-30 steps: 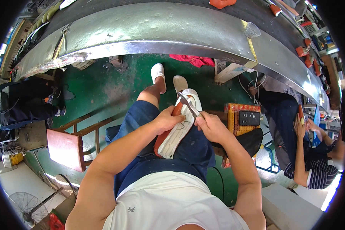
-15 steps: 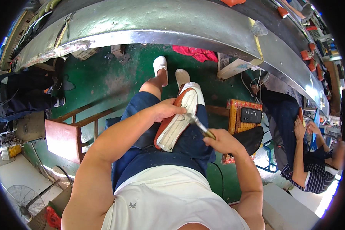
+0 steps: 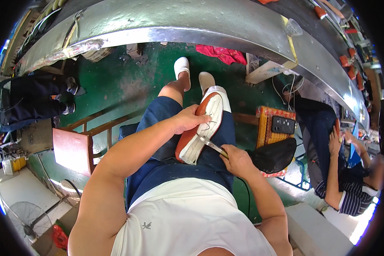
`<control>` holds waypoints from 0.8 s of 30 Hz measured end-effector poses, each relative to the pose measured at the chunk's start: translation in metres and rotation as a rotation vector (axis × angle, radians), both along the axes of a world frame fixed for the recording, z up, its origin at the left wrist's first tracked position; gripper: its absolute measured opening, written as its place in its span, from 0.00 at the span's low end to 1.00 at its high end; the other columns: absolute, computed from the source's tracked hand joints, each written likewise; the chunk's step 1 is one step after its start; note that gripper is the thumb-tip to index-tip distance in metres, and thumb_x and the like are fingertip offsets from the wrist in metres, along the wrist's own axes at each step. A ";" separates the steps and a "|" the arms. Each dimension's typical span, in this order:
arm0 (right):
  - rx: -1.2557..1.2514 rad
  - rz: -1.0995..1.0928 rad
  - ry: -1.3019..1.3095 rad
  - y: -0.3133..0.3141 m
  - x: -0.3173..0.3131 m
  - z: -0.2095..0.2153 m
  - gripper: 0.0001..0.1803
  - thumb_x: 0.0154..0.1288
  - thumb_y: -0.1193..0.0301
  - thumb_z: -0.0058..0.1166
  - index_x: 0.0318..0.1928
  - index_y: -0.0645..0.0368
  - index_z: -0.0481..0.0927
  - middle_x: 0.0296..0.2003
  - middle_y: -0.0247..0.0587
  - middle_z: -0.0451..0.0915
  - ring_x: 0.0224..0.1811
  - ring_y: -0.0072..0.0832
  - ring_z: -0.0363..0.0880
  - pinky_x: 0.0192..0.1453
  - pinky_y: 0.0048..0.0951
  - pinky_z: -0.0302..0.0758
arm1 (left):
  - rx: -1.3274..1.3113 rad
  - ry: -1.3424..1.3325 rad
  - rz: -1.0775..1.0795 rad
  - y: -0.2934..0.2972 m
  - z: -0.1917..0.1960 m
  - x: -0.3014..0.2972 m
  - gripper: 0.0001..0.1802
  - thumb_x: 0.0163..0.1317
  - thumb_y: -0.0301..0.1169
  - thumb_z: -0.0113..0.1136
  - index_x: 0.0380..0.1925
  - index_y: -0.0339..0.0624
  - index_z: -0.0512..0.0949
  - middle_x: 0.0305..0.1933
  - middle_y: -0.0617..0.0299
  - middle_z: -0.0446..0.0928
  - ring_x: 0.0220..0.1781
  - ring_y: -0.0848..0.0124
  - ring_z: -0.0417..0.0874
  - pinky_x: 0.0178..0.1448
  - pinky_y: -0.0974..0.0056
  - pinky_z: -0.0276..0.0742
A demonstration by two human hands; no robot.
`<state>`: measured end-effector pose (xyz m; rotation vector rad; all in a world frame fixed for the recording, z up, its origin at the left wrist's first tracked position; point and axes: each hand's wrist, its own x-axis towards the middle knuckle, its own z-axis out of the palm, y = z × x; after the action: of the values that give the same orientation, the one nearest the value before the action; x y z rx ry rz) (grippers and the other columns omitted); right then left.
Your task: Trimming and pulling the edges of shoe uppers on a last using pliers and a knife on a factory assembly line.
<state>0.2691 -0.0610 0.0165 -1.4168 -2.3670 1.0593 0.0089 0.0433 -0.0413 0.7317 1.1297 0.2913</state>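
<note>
An orange-brown shoe [image 3: 190, 150] lies across my lap with its pale, ridged underside facing up. My left hand [image 3: 185, 120] grips its left side, thumb pressed on the underside. A thin dark thread or wire curls on the underside near that thumb. From the right, my right hand [image 3: 238, 161] is closed round the handle of a hammer-like metal tool [image 3: 213, 146]. The tool's head lies at the lower half of the underside, close below my left thumb; whether it touches is unclear. A white cloth [image 3: 224, 97] covers my knee beneath the shoe's far end.
A long metal bench [image 3: 158, 36] curves across the far side. On the right, a beaded seat [image 3: 265, 130] bears a dark phone [image 3: 283, 125] and a black pouch [image 3: 274, 155]; beyond it a person [image 3: 335, 170] works. A wooden stool [image 3: 72, 149] stands left.
The tool's head has moved down and left over the underside, and my right hand has shifted slightly left and lower. My left hand stays on the shoe. The whole view has shifted a little.
</note>
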 end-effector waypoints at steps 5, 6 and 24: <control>-0.336 0.022 -0.086 0.000 0.018 0.005 0.13 0.68 0.69 0.60 0.49 0.60 0.78 0.38 0.57 0.82 0.42 0.56 0.83 0.46 0.51 0.78 | 0.191 -0.159 -0.162 -0.026 0.009 -0.009 0.55 0.65 0.35 0.72 0.81 0.44 0.42 0.76 0.54 0.62 0.77 0.66 0.65 0.80 0.59 0.58; -0.344 0.017 -0.086 -0.005 0.016 0.011 0.13 0.68 0.69 0.60 0.49 0.60 0.78 0.38 0.57 0.82 0.42 0.56 0.83 0.46 0.51 0.78 | 0.182 -0.186 -0.093 -0.028 0.004 -0.010 0.54 0.66 0.33 0.71 0.82 0.45 0.43 0.76 0.54 0.62 0.76 0.66 0.65 0.80 0.60 0.59; 0.002 0.151 -0.239 -0.037 0.000 0.020 0.14 0.67 0.72 0.56 0.50 0.62 0.76 0.36 0.53 0.81 0.38 0.57 0.84 0.44 0.49 0.81 | 0.385 0.014 0.040 -0.087 -0.011 -0.009 0.59 0.67 0.32 0.67 0.83 0.51 0.32 0.83 0.47 0.48 0.82 0.58 0.55 0.82 0.60 0.52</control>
<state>0.2688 -0.0984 0.0367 -1.4569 -2.6791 0.9697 -0.0004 -0.0440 -0.0524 1.0516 1.1142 0.5475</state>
